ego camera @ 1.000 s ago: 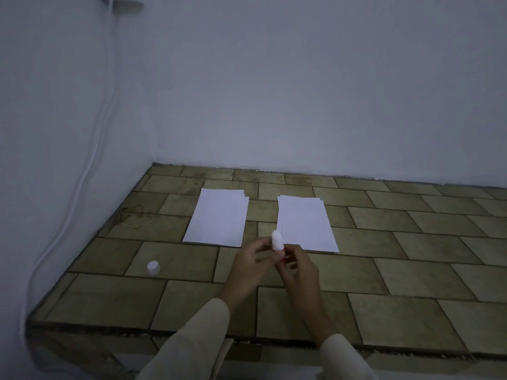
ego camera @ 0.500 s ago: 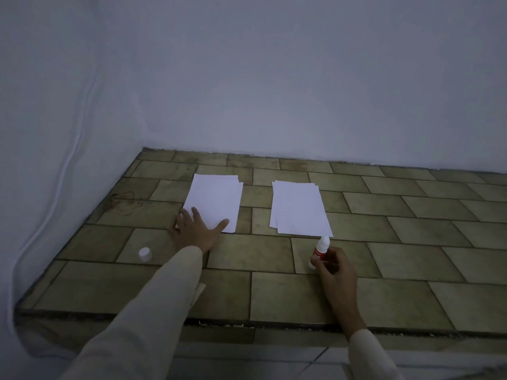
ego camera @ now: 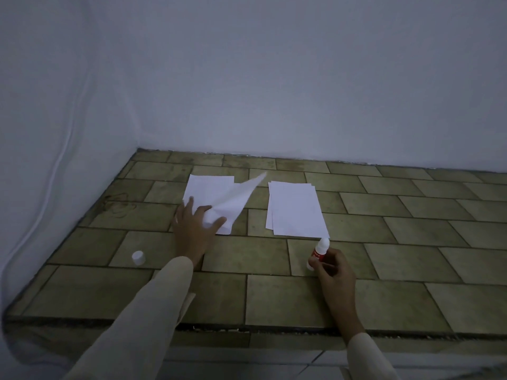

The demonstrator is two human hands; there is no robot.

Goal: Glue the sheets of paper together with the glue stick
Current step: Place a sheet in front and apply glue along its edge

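Two small stacks of white paper lie on a tiled ledge. My left hand pinches the near corner of the top sheet of the left stack and lifts it, so the sheet tilts up toward the right. The right stack lies flat. My right hand holds a red and white glue stick upright, uncapped, just in front of the right stack's near corner. Its white cap stands on the tiles to the left of my left arm.
The tiled ledge meets white walls at the back and on the left. A white cable runs down the left wall. The ledge's front edge drops off right below my forearms.
My hands parted from in front of me. The left reached the left stack, then gripped and raised its top sheet. The right hand lowered the glue stick near the right stack.
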